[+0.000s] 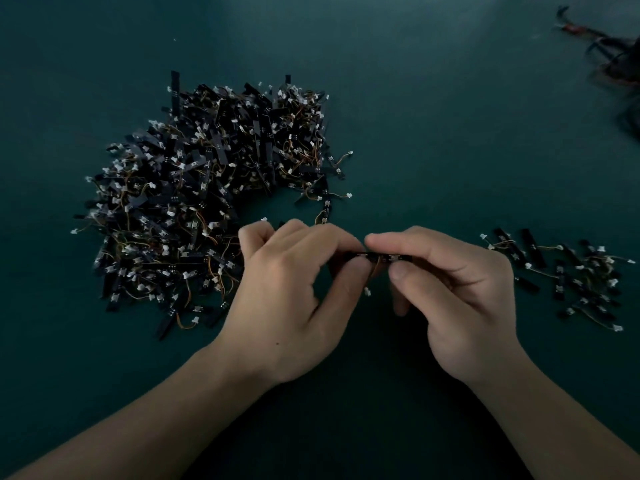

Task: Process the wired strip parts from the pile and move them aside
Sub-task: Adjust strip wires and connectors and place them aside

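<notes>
Hundreds of wired strips lie heaped in a pile [207, 202] at centre left, on the dark table [415, 98]. Just right of it, my left hand [291, 299] and right hand [460, 292] each pinch one black strip [381, 256], held level between them. A smaller batch [571, 278] lies at right, and a blurred tangle [616, 57] sits at upper right.

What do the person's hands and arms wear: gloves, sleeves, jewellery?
The left hand and right hand are bare, without gloves or rings. The left forearm and right forearm are bare to the picture's edge: no sleeve, watch or bracelet shows.
</notes>
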### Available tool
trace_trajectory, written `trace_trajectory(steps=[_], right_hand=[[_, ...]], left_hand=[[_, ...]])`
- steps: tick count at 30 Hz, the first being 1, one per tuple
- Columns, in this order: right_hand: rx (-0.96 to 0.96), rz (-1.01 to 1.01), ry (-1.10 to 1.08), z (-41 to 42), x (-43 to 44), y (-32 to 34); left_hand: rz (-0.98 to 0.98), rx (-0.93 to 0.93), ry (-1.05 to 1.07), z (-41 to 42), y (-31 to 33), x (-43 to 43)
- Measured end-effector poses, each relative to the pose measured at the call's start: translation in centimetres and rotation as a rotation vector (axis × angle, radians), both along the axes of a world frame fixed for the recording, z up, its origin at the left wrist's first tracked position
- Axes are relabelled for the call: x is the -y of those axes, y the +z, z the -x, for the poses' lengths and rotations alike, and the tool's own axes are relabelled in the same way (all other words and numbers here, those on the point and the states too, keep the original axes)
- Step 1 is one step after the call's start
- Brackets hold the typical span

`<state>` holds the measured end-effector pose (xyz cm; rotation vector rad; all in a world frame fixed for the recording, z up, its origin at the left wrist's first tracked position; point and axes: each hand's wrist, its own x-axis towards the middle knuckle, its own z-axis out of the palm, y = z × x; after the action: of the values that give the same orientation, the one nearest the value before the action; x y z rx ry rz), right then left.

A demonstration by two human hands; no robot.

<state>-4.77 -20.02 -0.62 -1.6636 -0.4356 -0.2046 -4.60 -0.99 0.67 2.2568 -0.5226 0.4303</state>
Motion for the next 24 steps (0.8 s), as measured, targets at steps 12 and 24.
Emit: trace_trajectory(steps=[12,24], right_hand=[[-0.159,0.069,-0.07,-0.05,-0.76,0.62],[-0.098,0.16,-0.077,0.17,-0.93,0.76]], left_hand=[[0.179,-0.064,-0.08,-0.44,0.35,-0.19],[0.237,-0.097,-0.097,-0.46,0.45,-0.05]])
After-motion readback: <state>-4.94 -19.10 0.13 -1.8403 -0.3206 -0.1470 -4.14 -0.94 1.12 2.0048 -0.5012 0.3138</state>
